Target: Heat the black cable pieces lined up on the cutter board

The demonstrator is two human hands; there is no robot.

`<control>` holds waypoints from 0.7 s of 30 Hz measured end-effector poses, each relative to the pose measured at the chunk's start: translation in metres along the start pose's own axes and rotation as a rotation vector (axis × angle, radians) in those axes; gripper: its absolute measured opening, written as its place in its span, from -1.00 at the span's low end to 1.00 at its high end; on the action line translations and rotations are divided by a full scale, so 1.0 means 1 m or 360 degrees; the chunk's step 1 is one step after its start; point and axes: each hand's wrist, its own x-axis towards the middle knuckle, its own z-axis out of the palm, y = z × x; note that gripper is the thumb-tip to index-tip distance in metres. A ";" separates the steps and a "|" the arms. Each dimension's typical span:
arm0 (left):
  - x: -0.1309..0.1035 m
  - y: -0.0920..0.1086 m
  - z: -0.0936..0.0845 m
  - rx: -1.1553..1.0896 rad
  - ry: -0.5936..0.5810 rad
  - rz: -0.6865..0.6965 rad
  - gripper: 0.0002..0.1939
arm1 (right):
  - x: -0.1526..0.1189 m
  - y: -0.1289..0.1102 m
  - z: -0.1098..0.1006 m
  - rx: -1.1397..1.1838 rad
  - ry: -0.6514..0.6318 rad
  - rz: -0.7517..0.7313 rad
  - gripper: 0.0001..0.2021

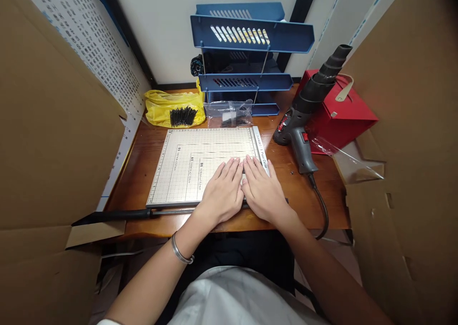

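A paper cutter [179, 167] with a printed grid lies on the wooden desk, its long black-handled blade arm [121, 214] along the near edge. My left hand [223, 186] rests flat, palm down, over the board's near right part. Beside it my right hand [263, 186] lies palm down across the board's right edge and ruler strip. Both hands have fingers stretched forward, and their inner edges meet or nearly meet. A small dark bit shows between the hands; most of it is hidden, and I cannot tell what it is.
Behind the cutter lie a yellow plastic bag [157, 108], a bunch of thin black pieces [183, 116] and a clear bag [214, 115]. A blue tray rack [246, 81] stands at the back. At right, a heat gun [304, 124] leans by a red box [352, 115]. Cardboard [400, 139] flanks both sides.
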 end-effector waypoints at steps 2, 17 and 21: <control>0.001 0.000 0.000 0.0004 0.0002 0.0018 -0.40 | 0.000 -0.001 0.000 0.0026 -0.0036 0.0015 -0.38; 0.011 0.011 0.007 0.0027 -0.0006 0.0059 -0.36 | 0.010 0.044 -0.008 0.1288 0.0339 0.0691 -0.27; 0.015 0.014 0.008 0.0014 -0.0017 0.0071 -0.35 | 0.015 0.048 -0.003 0.1401 0.0124 0.0708 -0.22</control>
